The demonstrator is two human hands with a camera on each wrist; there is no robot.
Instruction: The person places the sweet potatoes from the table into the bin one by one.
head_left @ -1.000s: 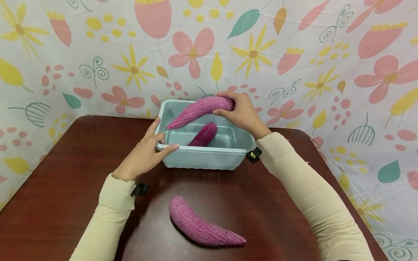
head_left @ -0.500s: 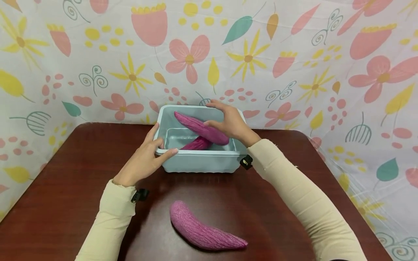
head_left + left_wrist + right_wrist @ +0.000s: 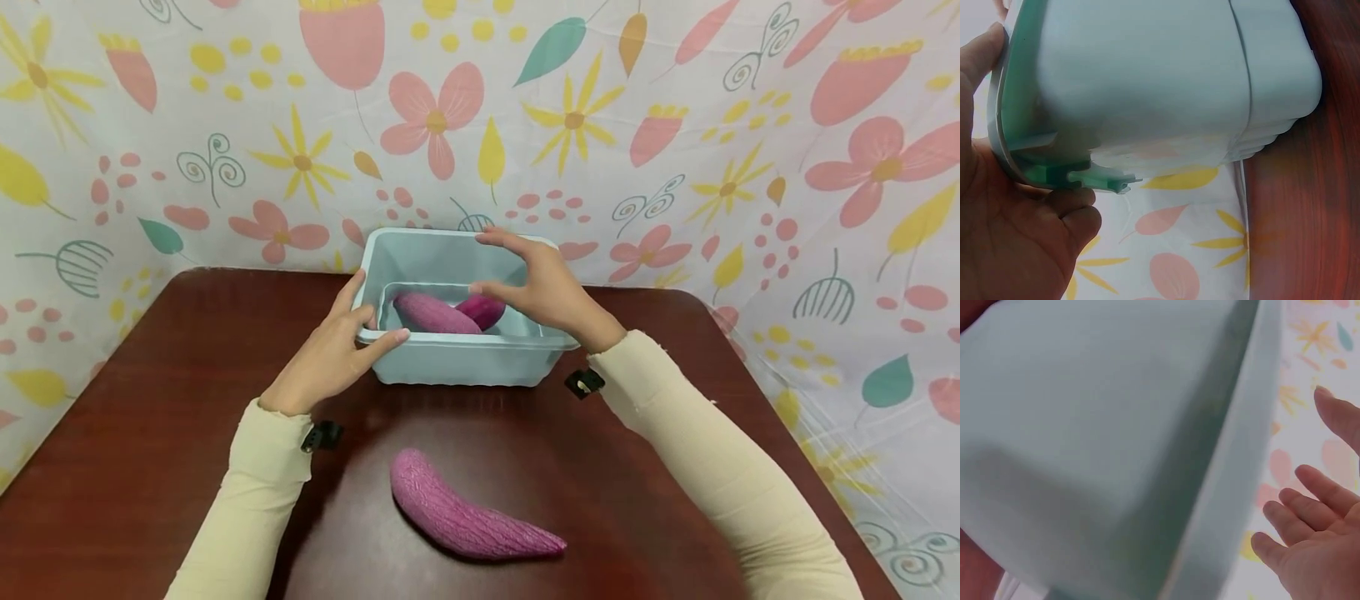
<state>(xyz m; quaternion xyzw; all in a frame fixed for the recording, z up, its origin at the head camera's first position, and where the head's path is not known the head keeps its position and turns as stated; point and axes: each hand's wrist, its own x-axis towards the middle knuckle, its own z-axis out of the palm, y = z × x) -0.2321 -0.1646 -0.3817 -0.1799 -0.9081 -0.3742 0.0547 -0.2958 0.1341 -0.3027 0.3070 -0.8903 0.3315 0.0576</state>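
A light blue plastic tub stands on the table. My left hand grips its near left corner, thumb over the front rim; in the left wrist view the fingers curl below the rim. Inside the tub lie two purple, wrinkled, tapering vegetables: a lighter one in front, crossing a darker one. My right hand is over the tub's right side, fingers spread and holding nothing. A third curved purple vegetable lies on the table in front of the tub.
The dark red-brown table carries the tub near its back edge. A cloth with printed flowers hangs close behind the tub and along the sides.
My right hand lowered the lighter vegetable into the tub and let go of it. It came to rest across the darker one. My left hand has stayed on the tub's corner.
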